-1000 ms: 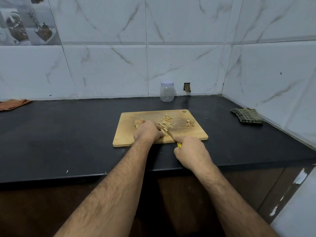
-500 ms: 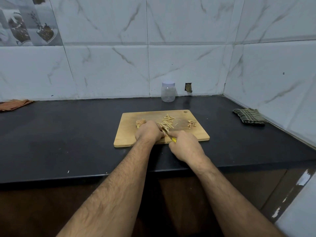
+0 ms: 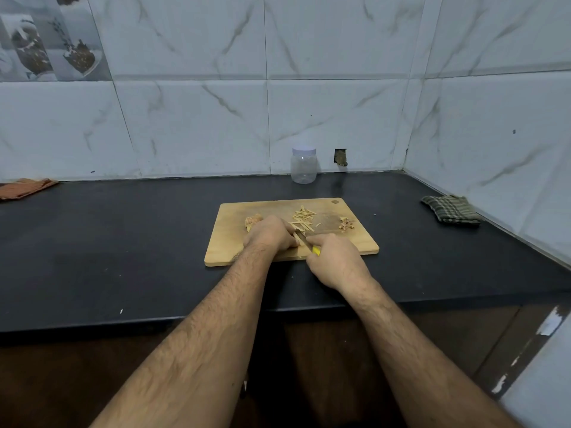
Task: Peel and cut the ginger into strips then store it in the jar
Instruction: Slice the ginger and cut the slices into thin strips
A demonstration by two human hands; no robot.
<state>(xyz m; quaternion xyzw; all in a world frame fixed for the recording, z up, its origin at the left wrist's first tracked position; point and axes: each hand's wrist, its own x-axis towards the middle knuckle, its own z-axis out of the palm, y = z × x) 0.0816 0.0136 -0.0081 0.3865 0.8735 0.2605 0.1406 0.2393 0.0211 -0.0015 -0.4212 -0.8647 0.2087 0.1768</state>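
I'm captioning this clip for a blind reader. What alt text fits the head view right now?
A person's left hand steadies ginger on a wooden cutting board while the right hand slices with a yellow-handled knife. Cut strips lie further back on the board; a lidded clear jar stands by the tiled wall.

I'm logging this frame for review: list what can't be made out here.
- Head view: the ginger being cut is hidden under the left hand.
- Head view: most of the knife, with its yellow handle, is covered by the right hand.
- Head view: the jar is too far off to show whether it holds anything.
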